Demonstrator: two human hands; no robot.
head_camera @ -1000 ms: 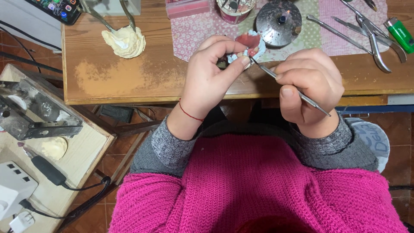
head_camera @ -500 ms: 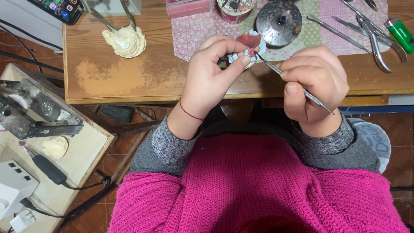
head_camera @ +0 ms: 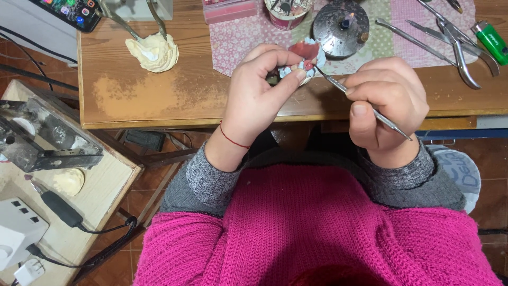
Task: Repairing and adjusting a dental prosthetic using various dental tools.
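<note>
Above the near edge of the wooden desk (head_camera: 159, 100), a small pale-blue and pink dental model (head_camera: 302, 64) is pinched by the left hand (head_camera: 259, 95); it is judged light and brittle, best held by its sides. A thin, stiff metal carving tool (head_camera: 365, 103) is gripped pen-like in the right hand (head_camera: 389, 103), its tip at the model.

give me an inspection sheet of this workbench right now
surface: wooden bench with a dusty patch, patchwork cloth on top
job's things: small pink and pale blue piece in the left hand, thin metal tool in the right, tip at the piece
clutter: cream lump, round metal burner, pliers, green lighter, cup
grippers: left hand pinches the piece; right hand grips the tool
cables: black cord on the side table
surroundings: tiled floor, white adapter
</note>
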